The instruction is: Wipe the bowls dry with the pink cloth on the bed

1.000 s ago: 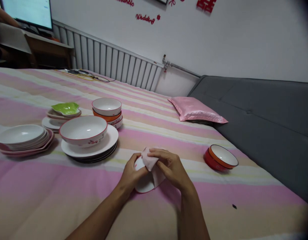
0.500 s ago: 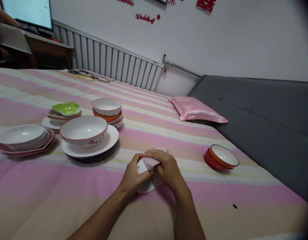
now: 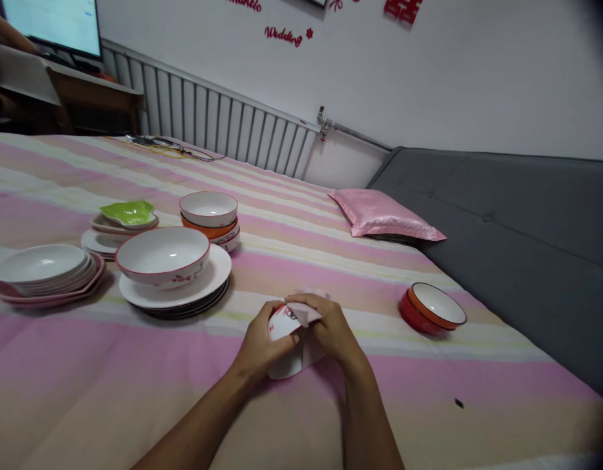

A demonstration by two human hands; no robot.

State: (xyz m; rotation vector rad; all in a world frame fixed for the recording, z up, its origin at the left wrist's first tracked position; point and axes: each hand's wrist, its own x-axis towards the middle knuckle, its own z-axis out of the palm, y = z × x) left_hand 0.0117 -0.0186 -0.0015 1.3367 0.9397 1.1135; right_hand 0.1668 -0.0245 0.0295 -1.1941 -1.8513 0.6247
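Close in front of me, my left hand (image 3: 261, 343) is closed on a white bowl (image 3: 282, 324) with a red rim and a red and dark printed pattern. The bowl is tipped on its side, and fingers cover much of it. A thin, pale pink cloth or tissue (image 3: 311, 351) is bunched in my right hand (image 3: 335, 329), which presses it against the bowl's outer side. Beyond and to the left, a large white bowl (image 3: 164, 251) with a red rim rests on a stack of white plates (image 3: 218, 269).
Left lie a stack of small white dishes (image 3: 42, 263), a green leaf-shaped dish (image 3: 129, 212) on other plates, and stacked bowls (image 3: 209, 209). Orange and red bowls (image 3: 431, 310) sit right, near the grey headboard (image 3: 517, 222). A pink pillow (image 3: 384, 212) and cables (image 3: 174, 149) lie farther back.
My right hand and the cloth have shifted slightly right across the bowl. More of its printed pattern shows. My left hand stays about where it was.
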